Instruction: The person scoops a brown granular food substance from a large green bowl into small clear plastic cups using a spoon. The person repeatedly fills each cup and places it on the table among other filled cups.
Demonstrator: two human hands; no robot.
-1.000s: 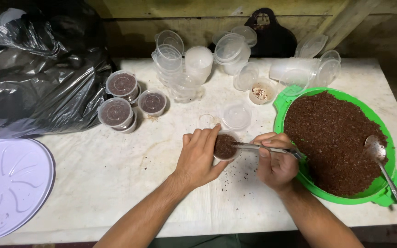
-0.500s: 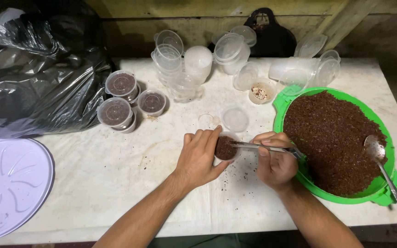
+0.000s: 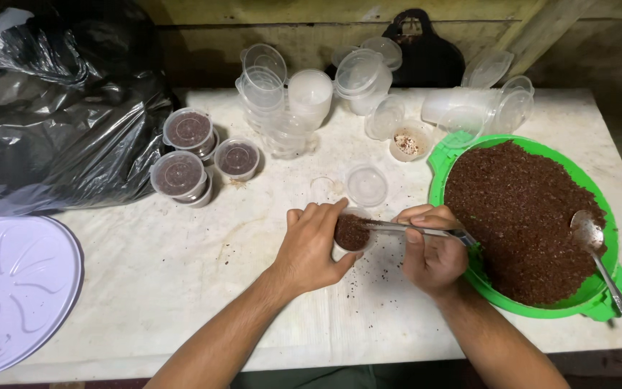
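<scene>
Cup of brown soil (small, clear plastic) at centre frame on the white worktop, gripped by the left hand; the right hand pinches metal tweezers, tips over the soil. Green tray with spoon at right.

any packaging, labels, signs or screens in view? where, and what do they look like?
No labels, signs or screens.
Black plastic bag: far left, crumpled, glossy.
Lidded cups: beside the bag, small, clear, dark fill.
Empty cups: table's far edge, clear, stacked.
Loose lid: centre, round, clear.
</scene>
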